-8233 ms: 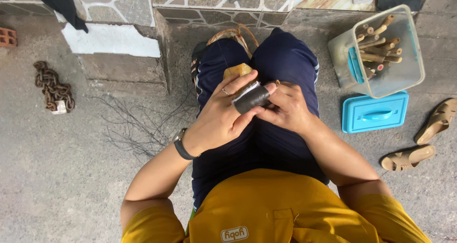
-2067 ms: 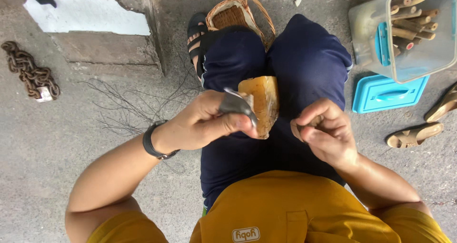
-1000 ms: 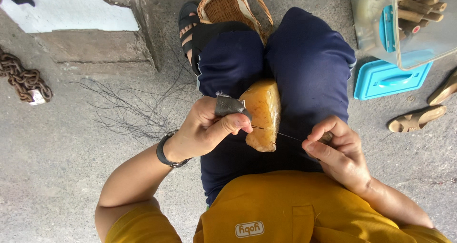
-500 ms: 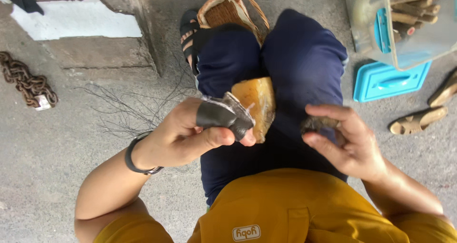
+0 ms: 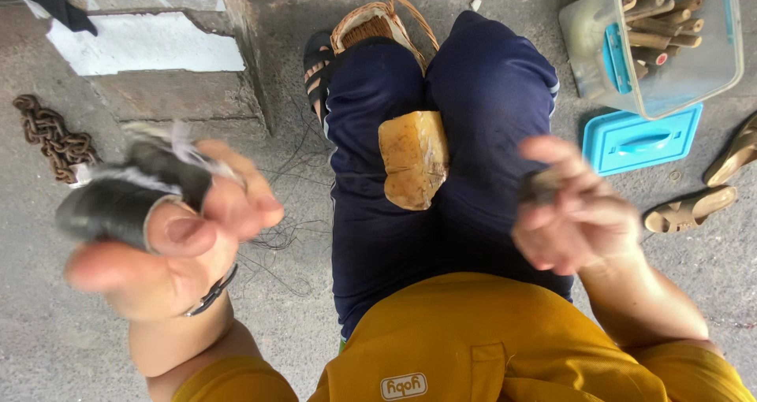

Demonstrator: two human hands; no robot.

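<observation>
- Presently the left hand (image 5: 169, 244) is raised well to the left of the lap, blurred; its fingers (image 5: 236, 193) are curled shut around a dark grey roll (image 5: 130, 193) with pale fibres trailing from the top — what the roll is made of cannot be told.
- Right hand (image 5: 576, 217) is lifted to the right of the knees, also blurred. Its fingers (image 5: 552, 154) are pinched closed on a small dark piece (image 5: 538, 187); the piece is too smeared to identify.
- A yellow-brown block (image 5: 414, 159), waxy in look, rests unheld in the hollow between the two thighs of the navy trousers (image 5: 489, 94). Neither hand touches it.
- On the concrete floor (image 5: 71, 323): a clear plastic tub (image 5: 714, 67) of wooden sticks at upper right, its blue lid (image 5: 640, 140) lying just beside it, two tan sandals (image 5: 714, 189) near the lid, a woven basket (image 5: 378, 25) beyond the knees, loose dark threads (image 5: 280, 236) beside the left thigh, a rusty chain (image 5: 55, 134) at far left.
- Risk, as judged: the block sits loose on the lap — any shift of the knees could tip it onto the floor.
- Risk: both hands are spread well apart; if a fine line runs between roll and piece, a sharp pull could snap it or snag it in the loose threads. No line is discernible in this view.
</observation>
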